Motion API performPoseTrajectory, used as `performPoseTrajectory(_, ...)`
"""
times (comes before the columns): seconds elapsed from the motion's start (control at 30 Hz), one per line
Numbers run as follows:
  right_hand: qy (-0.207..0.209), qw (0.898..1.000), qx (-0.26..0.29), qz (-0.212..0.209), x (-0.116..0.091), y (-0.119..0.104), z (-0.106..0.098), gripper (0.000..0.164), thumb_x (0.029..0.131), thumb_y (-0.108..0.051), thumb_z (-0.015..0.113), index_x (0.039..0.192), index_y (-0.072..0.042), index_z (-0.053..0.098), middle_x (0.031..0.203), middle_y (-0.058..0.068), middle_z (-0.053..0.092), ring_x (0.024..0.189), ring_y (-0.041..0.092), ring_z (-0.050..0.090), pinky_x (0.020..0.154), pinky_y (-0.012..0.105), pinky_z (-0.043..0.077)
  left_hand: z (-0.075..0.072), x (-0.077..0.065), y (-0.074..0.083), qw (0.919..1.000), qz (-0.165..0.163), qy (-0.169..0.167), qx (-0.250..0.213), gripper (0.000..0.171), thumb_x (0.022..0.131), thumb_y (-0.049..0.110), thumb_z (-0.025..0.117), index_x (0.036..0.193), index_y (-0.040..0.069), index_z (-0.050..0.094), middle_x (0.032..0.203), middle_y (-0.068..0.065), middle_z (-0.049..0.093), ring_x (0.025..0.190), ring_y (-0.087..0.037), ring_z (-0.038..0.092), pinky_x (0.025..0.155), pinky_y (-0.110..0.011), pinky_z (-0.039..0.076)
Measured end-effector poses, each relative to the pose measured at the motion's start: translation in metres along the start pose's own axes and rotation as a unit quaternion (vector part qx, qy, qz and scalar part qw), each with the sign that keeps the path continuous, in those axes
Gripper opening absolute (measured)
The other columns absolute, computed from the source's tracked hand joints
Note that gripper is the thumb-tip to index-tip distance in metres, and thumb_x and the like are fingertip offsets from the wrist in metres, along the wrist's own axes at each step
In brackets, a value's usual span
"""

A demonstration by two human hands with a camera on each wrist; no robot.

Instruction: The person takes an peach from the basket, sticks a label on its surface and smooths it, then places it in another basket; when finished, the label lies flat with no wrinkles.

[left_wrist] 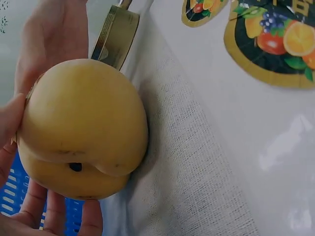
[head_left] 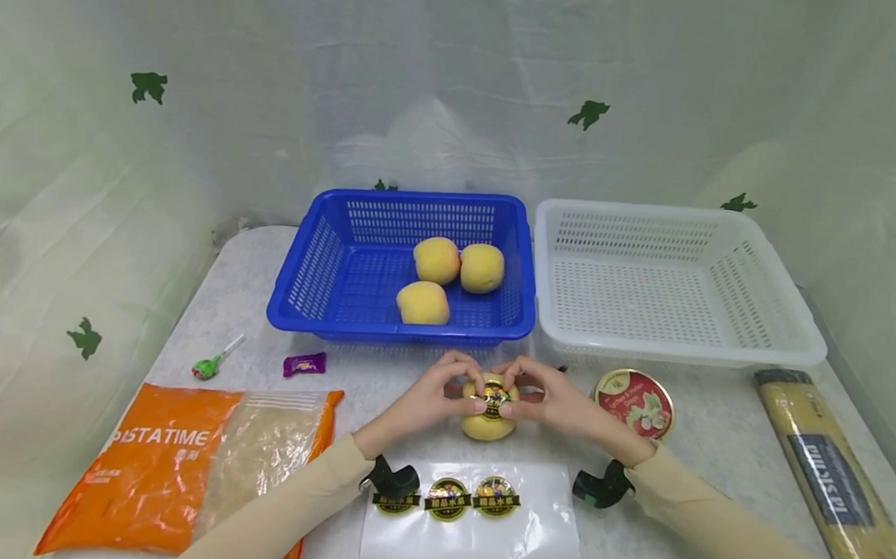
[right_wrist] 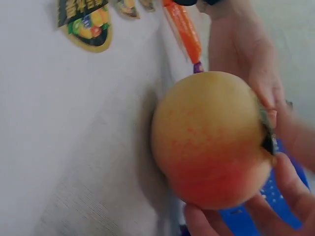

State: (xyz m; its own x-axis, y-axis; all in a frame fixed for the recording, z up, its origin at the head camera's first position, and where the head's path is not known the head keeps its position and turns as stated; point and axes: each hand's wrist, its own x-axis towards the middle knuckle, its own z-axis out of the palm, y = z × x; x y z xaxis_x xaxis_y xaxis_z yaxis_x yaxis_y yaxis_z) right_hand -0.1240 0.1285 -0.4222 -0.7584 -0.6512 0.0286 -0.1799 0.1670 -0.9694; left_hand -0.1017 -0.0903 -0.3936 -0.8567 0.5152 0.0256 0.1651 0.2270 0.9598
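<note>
A yellow peach rests on the table, and both hands hold it from either side. My left hand has its fingers curled over the far left of the fruit. From the other side my right hand grips it in the same way. Both thumbs press at the edges of a black and gold fruit sticker on the peach. In the left wrist view the peach shows a crease and a dark stem hollow; red blush marks the peach in the right wrist view.
Behind are a blue basket with three peaches and a white basket. A sticker sheet lies in front. Around them are an orange bag, a lollipop, a purple candy, a round tin and a pasta pack.
</note>
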Motion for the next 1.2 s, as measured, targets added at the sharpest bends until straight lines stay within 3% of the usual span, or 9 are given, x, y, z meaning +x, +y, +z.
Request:
performPoseTrajectory(0.13,0.031,0.999,-0.008,0.012,0.002,0.004,0.002,0.02,0.08,-0.011,0.067,0.086,-0.005,0.049,0.118,0.014,0.054,0.107,0.031,0.051,0.087,0.043,0.042,0.001,0.001,0.0,0.9999,-0.003,0.007,0.013,0.01,0.082,0.003,0.063,0.087,-0.002,0.055,0.104,-0.012,0.046,0.102,-0.024,0.044,0.085,-0.044,0.04)
performPoseTrajectory(0.33,0.04,0.998,0.037,0.038,0.002,0.005,0.002,0.011,0.082,-0.004,0.06,0.087,-0.002,0.051,0.118,0.015,0.055,0.108,0.033,0.049,0.088,0.047,0.039,0.001,0.002,0.001,0.9997,-0.014,0.017,0.009,0.009,0.085,0.004,0.059,0.092,-0.001,0.056,0.101,-0.01,0.048,0.101,-0.025,0.047,0.082,-0.035,0.041)
performPoseTrajectory(0.5,0.048,0.995,0.055,0.071,0.006,0.002,0.003,0.014,0.085,-0.011,0.06,0.09,-0.002,0.051,0.116,0.015,0.055,0.105,0.033,0.05,0.081,0.042,0.045,0.005,-0.002,0.003,0.9987,-0.004,0.047,0.019,0.013,0.084,0.003,0.06,0.096,-0.002,0.06,0.098,-0.014,0.05,0.099,-0.031,0.047,0.082,-0.04,0.044)
performPoseTrajectory(0.63,0.064,0.993,0.059,0.079,0.011,0.001,0.006,0.014,0.087,-0.013,0.058,0.091,-0.002,0.05,0.11,0.015,0.056,0.094,0.029,0.055,0.072,0.037,0.048,0.01,-0.002,-0.014,0.9958,0.004,0.069,0.06,0.02,0.08,0.017,0.068,0.098,0.008,0.064,0.097,-0.006,0.049,0.096,-0.021,0.047,0.084,-0.04,0.043)
performPoseTrajectory(0.73,0.069,0.994,0.047,0.068,0.011,0.001,0.006,0.013,0.089,-0.014,0.056,0.092,-0.002,0.05,0.104,0.014,0.056,0.09,0.028,0.056,0.068,0.036,0.048,0.015,-0.001,-0.029,0.9897,0.023,0.082,0.115,0.028,0.073,0.031,0.073,0.095,0.017,0.061,0.096,0.004,0.043,0.092,-0.013,0.044,0.082,-0.033,0.043)
performPoseTrajectory(0.8,0.062,0.995,0.035,0.062,0.011,0.001,0.006,0.014,0.089,-0.015,0.056,0.095,-0.003,0.051,0.104,0.012,0.055,0.092,0.029,0.055,0.07,0.036,0.048,0.019,-0.001,-0.03,0.9856,0.034,0.089,0.14,0.033,0.071,0.035,0.075,0.092,0.018,0.057,0.095,0.005,0.04,0.091,-0.012,0.043,0.08,-0.033,0.042)
performPoseTrajectory(0.9,0.044,0.997,0.025,0.056,0.01,0.002,0.004,0.018,0.089,-0.015,0.057,0.1,-0.003,0.051,0.107,0.013,0.053,0.099,0.032,0.053,0.078,0.04,0.046,0.021,0.0,-0.03,0.9827,0.047,0.102,0.147,0.033,0.07,0.034,0.076,0.089,0.018,0.055,0.094,0.005,0.039,0.089,-0.012,0.043,0.078,-0.033,0.043)
performPoseTrajectory(1.03,0.037,0.998,0.022,0.05,0.008,0.004,0.002,0.019,0.086,-0.011,0.058,0.101,-0.002,0.051,0.113,0.014,0.053,0.104,0.035,0.051,0.085,0.046,0.042,0.021,-0.001,-0.029,0.9797,0.055,0.094,0.168,0.032,0.072,0.035,0.074,0.093,0.018,0.057,0.095,0.004,0.039,0.086,-0.012,0.042,0.072,-0.033,0.044)
performPoseTrajectory(1.2,0.045,0.997,0.03,0.046,0.006,0.005,0.001,0.015,0.086,-0.009,0.057,0.099,-0.002,0.053,0.113,0.014,0.056,0.102,0.033,0.052,0.085,0.044,0.042,0.02,-0.003,-0.027,0.9579,0.088,0.061,0.266,0.04,0.078,0.043,0.066,0.112,0.022,0.058,0.107,0.002,0.04,0.095,-0.011,0.041,0.073,-0.026,0.043)
